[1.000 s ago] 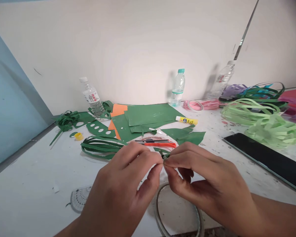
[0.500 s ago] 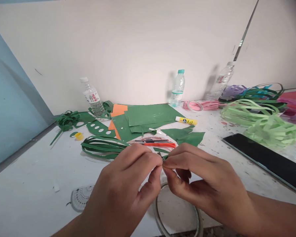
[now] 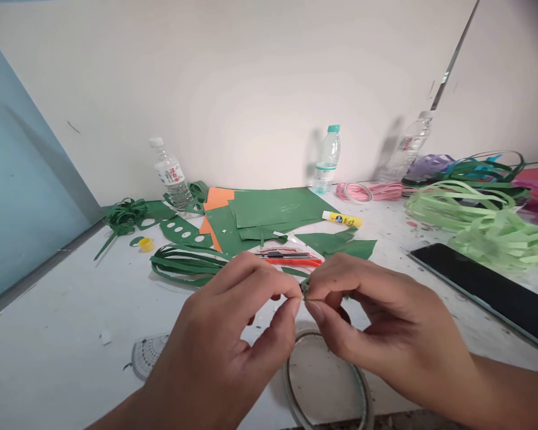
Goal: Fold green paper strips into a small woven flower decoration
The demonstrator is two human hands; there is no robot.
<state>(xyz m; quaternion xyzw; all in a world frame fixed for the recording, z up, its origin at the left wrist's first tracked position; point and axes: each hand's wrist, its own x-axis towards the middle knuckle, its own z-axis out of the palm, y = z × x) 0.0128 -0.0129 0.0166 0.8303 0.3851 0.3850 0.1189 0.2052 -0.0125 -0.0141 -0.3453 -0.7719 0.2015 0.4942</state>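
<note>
My left hand and my right hand meet fingertip to fingertip over the white table. Between thumbs and forefingers both pinch a small dark green paper strip, mostly hidden by the fingers. Just beyond the hands lie a red utility knife and a bundle of dark green paper strips. A tape ring rests on the table under my hands.
Green paper sheets and orange paper lie mid-table, beside a yellow glue stick. Three water bottles stand by the wall. Light green strips and a black tablet are on the right; a clear protractor is near left.
Both hands stay pinched on the green strip, shifting slightly right and down; the fingers have adjusted their hold a little. The view has moved slightly.
</note>
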